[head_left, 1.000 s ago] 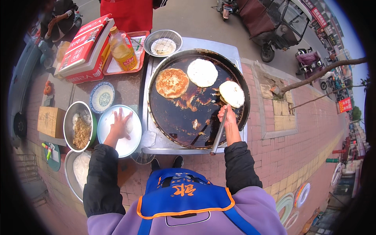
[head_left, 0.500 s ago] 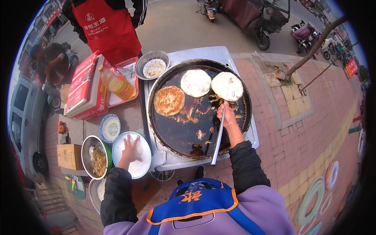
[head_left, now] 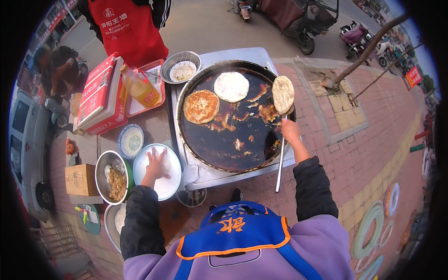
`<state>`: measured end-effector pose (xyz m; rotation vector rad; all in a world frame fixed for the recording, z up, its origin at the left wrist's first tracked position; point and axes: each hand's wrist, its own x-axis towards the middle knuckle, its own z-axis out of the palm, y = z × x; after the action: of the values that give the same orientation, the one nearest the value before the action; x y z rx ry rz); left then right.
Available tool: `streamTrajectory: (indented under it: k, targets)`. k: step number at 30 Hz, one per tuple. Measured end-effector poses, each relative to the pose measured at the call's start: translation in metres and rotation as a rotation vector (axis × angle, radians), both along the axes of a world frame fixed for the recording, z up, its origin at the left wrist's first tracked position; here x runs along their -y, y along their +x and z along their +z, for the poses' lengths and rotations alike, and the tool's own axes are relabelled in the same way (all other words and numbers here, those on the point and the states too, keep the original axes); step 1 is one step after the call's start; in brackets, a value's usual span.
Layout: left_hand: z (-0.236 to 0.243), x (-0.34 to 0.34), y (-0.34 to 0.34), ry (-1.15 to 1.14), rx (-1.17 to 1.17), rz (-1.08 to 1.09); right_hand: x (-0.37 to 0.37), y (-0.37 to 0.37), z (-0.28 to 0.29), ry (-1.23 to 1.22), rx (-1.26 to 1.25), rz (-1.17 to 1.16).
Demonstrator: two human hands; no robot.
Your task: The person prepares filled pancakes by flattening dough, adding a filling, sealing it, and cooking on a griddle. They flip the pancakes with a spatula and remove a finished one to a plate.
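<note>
My right hand (head_left: 290, 130) grips the long metal handle of a spatula (head_left: 280, 168) at the right side of a large round black griddle pan (head_left: 224, 147). A pale flatbread (head_left: 283, 93) rests tilted on the spatula's far end, raised over the pan's right rim. In the pan lie a browned flatbread (head_left: 201, 107) at left and a whitish flatbread (head_left: 231, 87) at the far middle. My left hand (head_left: 155, 167) has its fingers spread in a pale blue-white dish (head_left: 173, 186) holding something white, like flour or dough; what lies under the palm is hidden.
Left of the pan stand a green-sided bowl of brown filling (head_left: 117, 184), a patterned bowl (head_left: 130, 142), an oil bottle (head_left: 140, 87), a red-and-white box (head_left: 100, 100) and a wire-topped metal bowl (head_left: 182, 70). A person in a red apron (head_left: 126, 32) stands across the table.
My right hand and spatula have moved right, lifting the right-hand flatbread from the pan and tilting it. Brown residue now shows where it lay. My left hand stays in the dish.
</note>
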<state>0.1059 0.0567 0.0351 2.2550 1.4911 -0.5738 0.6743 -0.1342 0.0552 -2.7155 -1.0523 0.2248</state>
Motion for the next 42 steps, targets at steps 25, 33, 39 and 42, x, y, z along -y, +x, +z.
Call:
streamTrajectory:
  k: [25,33,39,42]
  targets:
    - [0.0,0.0,0.0,-0.011,-0.017,0.007,-0.004,-0.066,0.009,-0.301,0.361,0.427]
    - [0.005,0.002,0.002,-0.02,-0.022,0.021,0.013,-0.135,-0.004,0.066,-0.115,0.377]
    - [0.008,0.004,0.001,-0.027,0.006,0.036,0.073,-0.204,-0.017,0.496,-1.668,-0.104]
    - [0.007,0.004,0.0,-0.024,0.023,0.044,0.079,-0.224,-0.029,0.438,-1.862,-0.262]
